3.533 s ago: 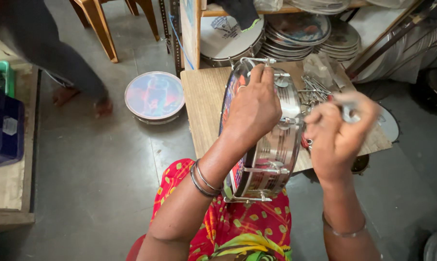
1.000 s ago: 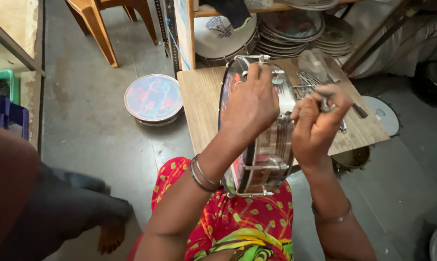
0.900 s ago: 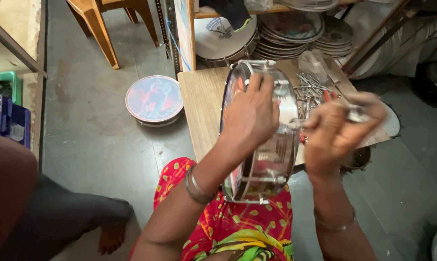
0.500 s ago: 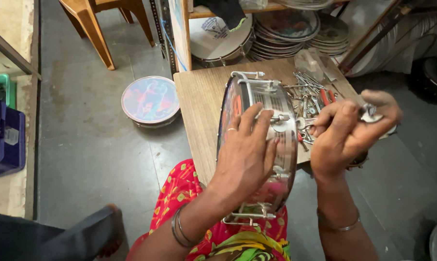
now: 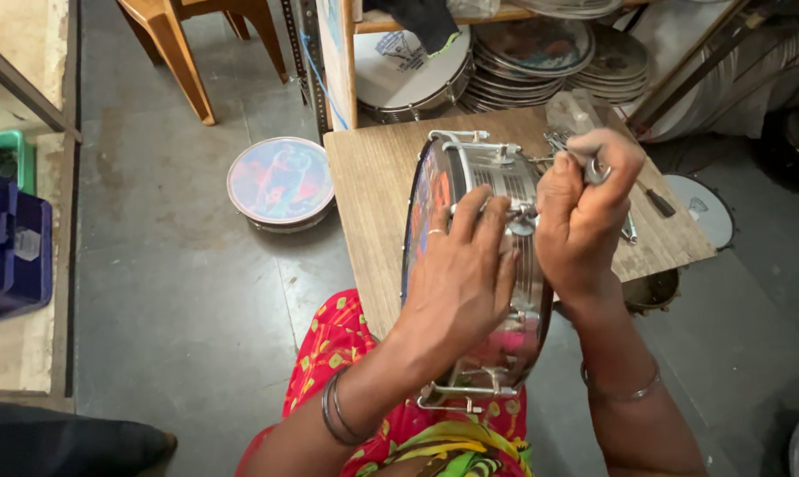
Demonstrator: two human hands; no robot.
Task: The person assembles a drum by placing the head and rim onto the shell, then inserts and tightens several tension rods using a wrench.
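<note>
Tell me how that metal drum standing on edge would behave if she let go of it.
The drum stands on its round shell, so it would probably roll or tip once the left hand lifts. Its shiny metal shell looks stiff and likely slippery. The printed drumhead facing left seems the more fragile part.

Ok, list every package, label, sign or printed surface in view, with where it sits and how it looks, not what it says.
Round drum head with a pink and blue printed picture: flat on the grey floor, left of the wooden table.
White round drum head with a blue printed emblem: leaning under the shelf, behind the table.
Colourful printed skin of the shiny metal drum: under the left hand, red and blue.
No screens or signs.
</note>
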